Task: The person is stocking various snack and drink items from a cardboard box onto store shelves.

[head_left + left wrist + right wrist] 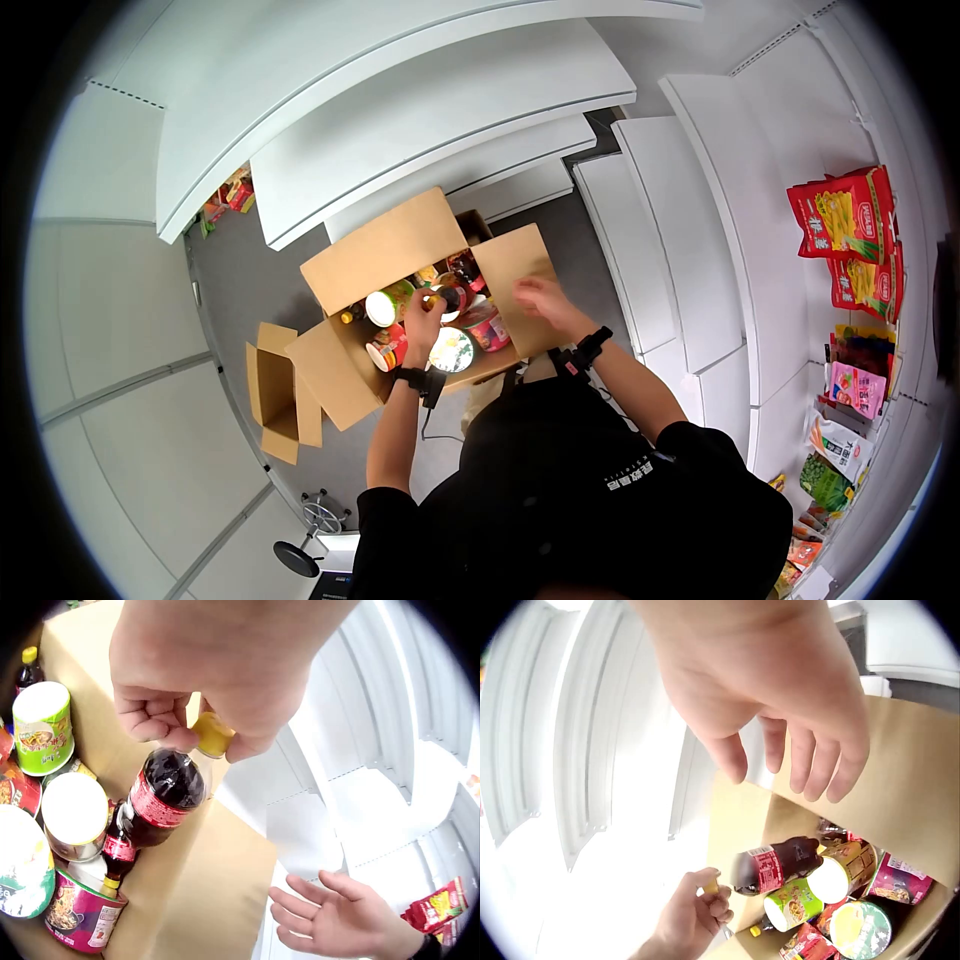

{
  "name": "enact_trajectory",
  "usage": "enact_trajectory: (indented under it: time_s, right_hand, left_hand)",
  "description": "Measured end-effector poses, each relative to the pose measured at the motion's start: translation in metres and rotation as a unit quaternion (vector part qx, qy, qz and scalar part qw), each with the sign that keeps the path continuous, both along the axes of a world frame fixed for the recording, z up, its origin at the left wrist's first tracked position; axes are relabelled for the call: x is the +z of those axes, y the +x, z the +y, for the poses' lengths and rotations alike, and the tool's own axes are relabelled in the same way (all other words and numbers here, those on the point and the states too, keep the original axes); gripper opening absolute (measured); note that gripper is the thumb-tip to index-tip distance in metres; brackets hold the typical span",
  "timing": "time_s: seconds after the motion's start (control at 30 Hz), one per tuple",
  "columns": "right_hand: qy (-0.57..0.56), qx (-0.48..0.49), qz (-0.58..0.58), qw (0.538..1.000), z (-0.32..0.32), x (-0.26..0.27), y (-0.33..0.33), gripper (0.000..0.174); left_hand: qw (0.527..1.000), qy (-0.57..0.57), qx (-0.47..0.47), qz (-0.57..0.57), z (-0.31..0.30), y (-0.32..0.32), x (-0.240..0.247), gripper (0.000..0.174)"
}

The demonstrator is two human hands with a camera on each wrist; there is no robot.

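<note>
My left hand [421, 328] pinches the yellow cap [214, 735] of a cola bottle [166, 789] between thumb and fingers. The bottle has dark liquid and a red label, and hangs tilted over the cardboard box [385, 245]. In the right wrist view its base points away from the box flap. My right hand [543, 299] is over the box's right flap, fingers extended and holding nothing. Below the bottle in the box are a green noodle cup [43, 727], a purple noodle cup [84, 911], a white-lidded tub [452, 350] and a smaller cola bottle [118, 851].
A smaller open carton [275, 385] sits on the grey floor to the left. White shelves [440, 100] rise in front, and more shelving [650, 230] stands at the right. Red snack bags [848, 215] sit on the far right shelf. A wheeled stool [320, 515] stands at lower left.
</note>
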State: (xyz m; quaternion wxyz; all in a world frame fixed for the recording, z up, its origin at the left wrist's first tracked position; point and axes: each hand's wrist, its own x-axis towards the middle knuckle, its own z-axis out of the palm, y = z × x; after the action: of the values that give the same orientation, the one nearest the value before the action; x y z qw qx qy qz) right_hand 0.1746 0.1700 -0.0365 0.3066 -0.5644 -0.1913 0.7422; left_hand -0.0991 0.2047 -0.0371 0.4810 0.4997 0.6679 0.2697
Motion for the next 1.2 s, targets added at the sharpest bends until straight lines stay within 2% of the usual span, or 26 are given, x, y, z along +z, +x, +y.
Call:
enact_trajectory:
  time_s: [0.1, 0.13, 0.23, 0.27, 0.37, 0.4, 0.5, 0.6, 0.7, 0.77, 0.8, 0.87, 0.93, 1.03, 1.1, 1.2]
  right_hand:
    - [0.165, 0.090, -0.083, 0.979, 0.008, 0.020, -0.034, 0.041]
    - [0.160, 0.100, -0.058, 0.980, 0.010, 0.031, -0.043, 0.049]
    - [0.248, 0.159, -0.127, 0.947, 0.013, 0.044, -0.069, 0.051]
    - [0.261, 0.175, -0.144, 0.938, 0.014, 0.041, -0.077, 0.056]
    - [0.383, 0.198, -0.211, 0.877, 0.013, 0.098, -0.094, 0.061]
    - [0.450, 0.173, -0.295, 0.825, 0.009, 0.091, -0.103, 0.067]
    - [0.518, 0.174, -0.384, 0.744, 0.005, 0.092, -0.114, 0.072]
    - [0.506, 0.177, -0.382, 0.753, 0.005, 0.100, -0.119, 0.072]
    - [0.422, 0.194, -0.276, 0.841, 0.004, 0.109, -0.119, 0.067]
    - [0.380, 0.162, -0.129, 0.902, 0.004, 0.112, -0.122, 0.063]
    - [0.353, 0.145, -0.054, 0.923, 0.003, 0.113, -0.124, 0.062]
    - [0.297, 0.128, 0.000, 0.946, 0.005, 0.121, -0.124, 0.060]
    - [0.248, 0.096, 0.054, 0.962, 0.004, 0.136, -0.125, 0.057]
    - [0.216, 0.045, 0.164, 0.962, 0.008, 0.136, -0.127, 0.055]
    - [0.217, 0.055, 0.201, 0.954, 0.011, 0.140, -0.126, 0.052]
    - [0.212, 0.049, 0.232, 0.948, 0.009, 0.151, -0.126, 0.049]
  left_hand:
    - [0.997, 0.043, -0.018, -0.066, -0.010, -0.016, 0.010, 0.027]
    - [0.993, 0.052, -0.034, -0.097, -0.011, -0.022, 0.012, 0.025]
    - [0.977, 0.045, -0.006, -0.210, -0.014, -0.030, 0.039, 0.022]
    - [0.971, 0.073, -0.011, -0.229, -0.014, -0.032, 0.043, 0.018]
    - [0.970, 0.057, -0.001, -0.234, -0.014, -0.039, 0.074, 0.013]
    - [0.970, 0.047, 0.016, -0.240, -0.016, -0.039, 0.087, 0.009]
    - [0.958, 0.039, 0.038, -0.281, -0.017, -0.042, 0.102, 0.010]
    - [0.952, 0.015, 0.077, -0.294, -0.019, -0.040, 0.126, 0.014]
    - [0.929, -0.014, 0.069, -0.363, -0.018, -0.051, 0.133, 0.019]
    - [0.928, 0.012, 0.064, -0.367, -0.019, -0.052, 0.133, 0.021]
    - [0.927, 0.025, 0.063, -0.369, -0.021, -0.052, 0.131, 0.022]
    - [0.934, 0.029, 0.055, -0.353, -0.029, -0.049, 0.129, 0.028]
    - [0.938, 0.014, 0.016, -0.345, -0.037, -0.051, 0.128, 0.032]
    - [0.929, -0.014, -0.030, -0.369, -0.049, -0.045, 0.135, 0.042]
    - [0.916, 0.007, -0.074, -0.394, -0.049, -0.043, 0.134, 0.054]
    - [0.912, 0.023, -0.090, -0.399, -0.048, -0.038, 0.135, 0.054]
